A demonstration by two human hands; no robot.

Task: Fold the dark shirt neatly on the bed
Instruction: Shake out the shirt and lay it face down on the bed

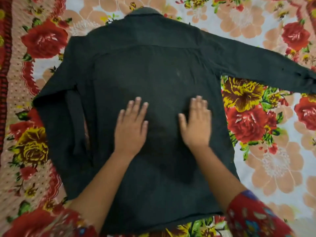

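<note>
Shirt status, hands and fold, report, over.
No grip: left hand and right hand flat on shirt. Back up, left sleeve folded in, right sleeve spread out. Nothing in the way.

Outward of the right hand [196, 124], flat bedsheet [265, 151] lies open, the spread sleeve [256, 62] beyond; outward of the left hand [130, 127], the folded sleeve [75, 117]

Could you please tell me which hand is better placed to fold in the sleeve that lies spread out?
Probably the right hand: it lies flat on the dark shirt on the side where the outstretched sleeve runs; the left hand lies farther away.
</note>
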